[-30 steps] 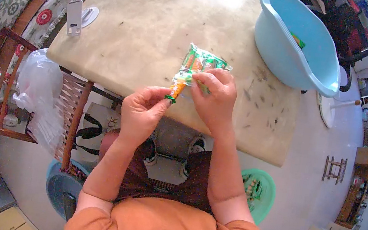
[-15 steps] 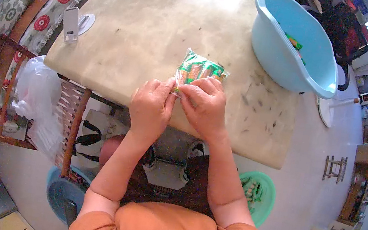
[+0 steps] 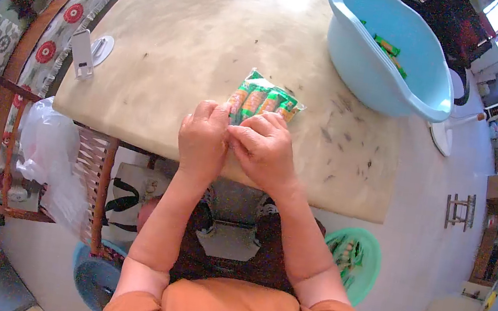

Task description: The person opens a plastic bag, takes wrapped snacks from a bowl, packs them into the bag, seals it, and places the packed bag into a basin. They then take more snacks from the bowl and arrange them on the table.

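Observation:
A clear plastic bag (image 3: 256, 100) holding several green and orange packets lies near the table's front edge. My left hand (image 3: 204, 138) pinches its near left corner, fingers closed. Right beside it, my right hand (image 3: 263, 148) also grips the near edge of the bag, thumb and fingers pressed together. The fingertips of both hands almost touch and cover that edge of the bag.
On the table (image 3: 168, 47), a light blue basin (image 3: 371, 71) with green packets stands at the back right, and a white stand (image 3: 83, 55) at the left. A green basin (image 3: 368, 263) is below right. A chair (image 3: 103, 192) with plastic bags (image 3: 55, 139) stands left.
The view has shifted slightly. The bag's packets now lie more spread and plainly visible above my hands, which still hold its near edge.

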